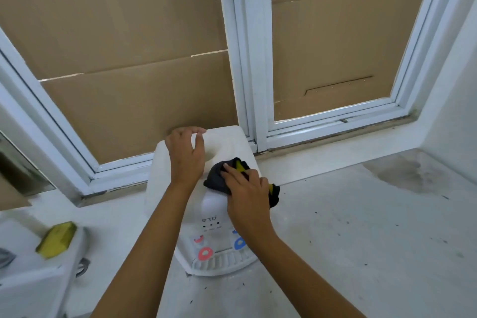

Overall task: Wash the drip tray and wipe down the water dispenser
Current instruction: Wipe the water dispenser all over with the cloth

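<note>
A white tabletop water dispenser (227,142) stands on the counter against the window. Its slatted drip tray (219,262) sits in place at the front, below a red tap (205,253) and a blue tap (239,242). My left hand (185,155) rests on the dispenser's top with fingers loosely curved over the back edge. My right hand (245,188) presses a dark cloth with yellow stripes (216,178) onto the top front right of the dispenser, fingers straight.
A yellow sponge (55,239) lies at the left on a white sink ledge (31,281). The white counter (361,227) stretches right, with a dark stain (410,175) near the corner. Cardboard (129,46) covers the white-framed windows behind.
</note>
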### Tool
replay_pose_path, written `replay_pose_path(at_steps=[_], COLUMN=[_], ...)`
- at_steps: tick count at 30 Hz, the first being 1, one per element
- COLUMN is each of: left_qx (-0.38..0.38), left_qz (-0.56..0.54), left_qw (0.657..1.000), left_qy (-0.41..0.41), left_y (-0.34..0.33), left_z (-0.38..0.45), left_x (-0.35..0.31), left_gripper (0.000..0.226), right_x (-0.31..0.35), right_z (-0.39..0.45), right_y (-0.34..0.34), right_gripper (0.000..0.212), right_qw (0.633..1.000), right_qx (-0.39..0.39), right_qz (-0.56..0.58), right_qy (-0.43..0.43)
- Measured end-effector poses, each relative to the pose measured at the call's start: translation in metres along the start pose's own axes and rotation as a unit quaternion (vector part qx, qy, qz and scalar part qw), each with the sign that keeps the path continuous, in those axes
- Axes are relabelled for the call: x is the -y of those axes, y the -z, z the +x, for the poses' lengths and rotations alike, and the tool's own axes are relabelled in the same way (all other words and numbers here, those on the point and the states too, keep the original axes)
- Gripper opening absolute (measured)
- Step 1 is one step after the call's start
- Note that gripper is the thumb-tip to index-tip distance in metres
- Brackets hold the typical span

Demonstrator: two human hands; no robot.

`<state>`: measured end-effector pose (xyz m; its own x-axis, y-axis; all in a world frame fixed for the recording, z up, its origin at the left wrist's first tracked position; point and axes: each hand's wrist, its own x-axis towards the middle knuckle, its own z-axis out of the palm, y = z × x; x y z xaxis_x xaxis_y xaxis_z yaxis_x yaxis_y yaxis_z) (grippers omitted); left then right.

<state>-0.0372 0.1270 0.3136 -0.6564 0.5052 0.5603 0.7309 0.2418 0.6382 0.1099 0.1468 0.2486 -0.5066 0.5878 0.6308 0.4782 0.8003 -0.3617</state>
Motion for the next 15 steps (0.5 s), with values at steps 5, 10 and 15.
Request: replay_pose_path(at_steps=[5, 10, 15], left_qx=[0.024, 0.043, 0.042], left_qz=[-0.001, -0.017, -0.068], left_qw=[1.000, 0.999, 0.997], left_qy=[0.013, 0.011, 0.006], left_y=[-0.005, -0.013, -0.020], left_z=[0.013, 0.013, 0.031], left_x=[0.002, 0.000, 0.000], left_gripper=[0.024, 0.024, 0.030], right_x=[-0.025, -0.036, 0.000], right_z=[0.027, 0.029, -0.031], right_y=[0.000, 0.007, -0.003], right_gripper=[0.046, 0.042, 0.051], right_qw=[0.996, 0.993, 0.997], right_qx=[0.028, 0.063, 0.067], right_qz=[0.006, 0.047, 0.033], right_qy=[-0.081, -0.092, 0.021])
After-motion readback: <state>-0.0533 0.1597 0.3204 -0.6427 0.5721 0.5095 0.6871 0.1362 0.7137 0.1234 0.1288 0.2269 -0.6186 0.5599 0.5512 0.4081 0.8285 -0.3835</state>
